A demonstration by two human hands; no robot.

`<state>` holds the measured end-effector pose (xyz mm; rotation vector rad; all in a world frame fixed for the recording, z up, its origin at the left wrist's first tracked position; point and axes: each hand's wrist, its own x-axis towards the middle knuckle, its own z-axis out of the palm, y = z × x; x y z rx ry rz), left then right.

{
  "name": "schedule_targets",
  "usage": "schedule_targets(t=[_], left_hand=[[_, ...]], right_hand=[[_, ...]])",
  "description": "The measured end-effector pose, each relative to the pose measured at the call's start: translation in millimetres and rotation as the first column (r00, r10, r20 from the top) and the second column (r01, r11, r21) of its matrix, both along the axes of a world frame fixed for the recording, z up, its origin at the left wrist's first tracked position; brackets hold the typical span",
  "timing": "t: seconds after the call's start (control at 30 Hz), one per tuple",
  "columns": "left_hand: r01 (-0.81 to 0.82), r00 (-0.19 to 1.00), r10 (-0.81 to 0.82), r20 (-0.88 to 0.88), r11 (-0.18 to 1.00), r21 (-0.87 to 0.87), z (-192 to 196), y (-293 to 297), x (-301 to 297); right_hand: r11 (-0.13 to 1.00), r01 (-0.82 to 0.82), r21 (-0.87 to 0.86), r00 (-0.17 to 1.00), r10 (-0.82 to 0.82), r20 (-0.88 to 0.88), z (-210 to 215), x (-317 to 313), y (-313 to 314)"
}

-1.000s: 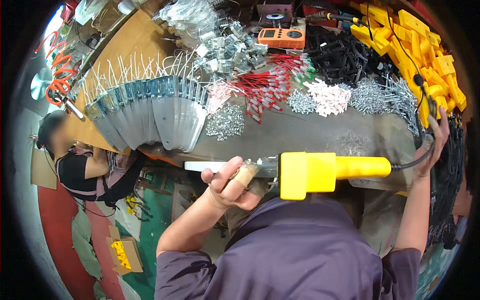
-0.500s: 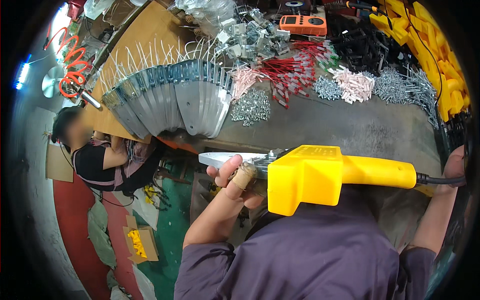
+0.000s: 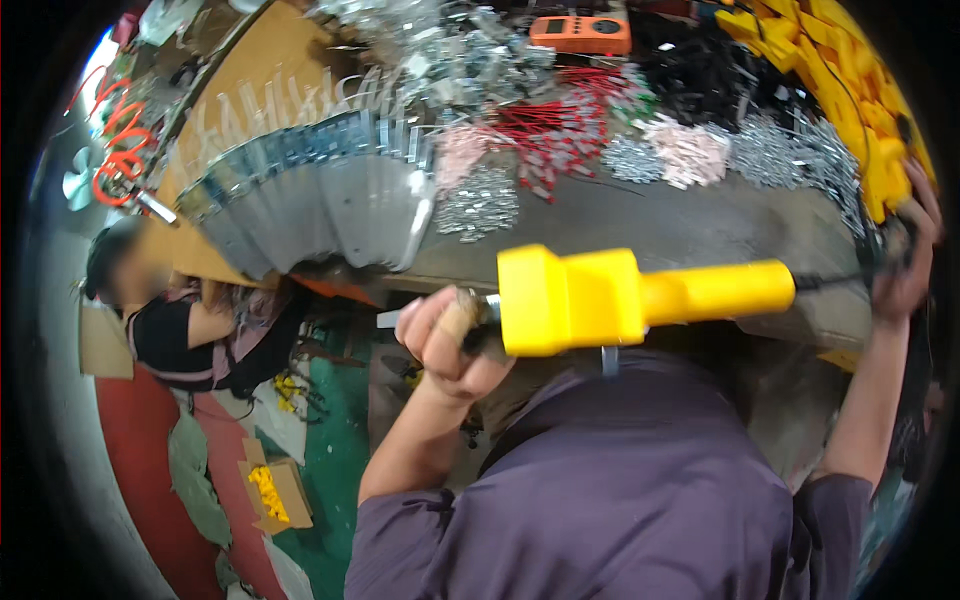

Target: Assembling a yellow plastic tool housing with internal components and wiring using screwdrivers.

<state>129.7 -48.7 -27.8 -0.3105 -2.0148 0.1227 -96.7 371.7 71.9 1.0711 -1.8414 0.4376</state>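
A yellow pipe welding iron [image 3: 571, 305] lies level in front of my chest. Its handle points right and its flat metal plate points left. My left hand [image 3: 455, 345] wraps round the plate end beside the yellow housing, a tan wrapping on one finger. Only the pale tip of the plate [image 3: 388, 320] shows beyond the knuckles. From the handle's end a black cable [image 3: 835, 279] runs right. My right hand [image 3: 903, 255], slightly blurred, is closed on this cable near the bench's right edge, beside the yellow housings.
Grey metal plates [image 3: 315, 200] with white wires stand fanned on the bench [image 3: 640, 215]. Behind lie small nuts [image 3: 477, 205], red-wired lamps [image 3: 560, 135], pink sleeves [image 3: 685, 150], screws [image 3: 790, 155], an orange multimeter [image 3: 580, 35] and yellow housings [image 3: 850, 80]. A co-worker [image 3: 180, 320] sits at left.
The welding iron has rolled about its length and shifted up and left. My left fingers have closed further round the plate. My right hand has risen along the bench's right side with the cable.
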Motion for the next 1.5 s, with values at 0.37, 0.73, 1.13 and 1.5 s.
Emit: schedule_targets(t=[0.37, 0.73, 1.13, 1.5], left_hand=[[0.102, 0.800, -0.216, 0.560, 0.968, 0.228, 40, 41, -51], [0.212, 0.819, -0.330, 0.470, 0.935, 0.286, 39, 55, -47], [0.146, 0.721, -0.357, 0.593, 0.916, 0.373, 21, 77, -46], [-0.090, 0.568, -0.298, 0.767, 0.904, 0.418, 27, 77, -58]], right_hand=[[0.978, 0.153, 0.139, 0.899, -0.196, 0.392, -43, -68, 11], [0.964, 0.050, 0.262, 0.946, -0.129, 0.296, -61, -72, 26], [0.623, 0.576, 0.529, 0.431, -0.782, 0.451, -76, 20, 128], [0.694, 0.597, -0.402, 0.258, 0.308, 0.916, -63, 26, 97]])
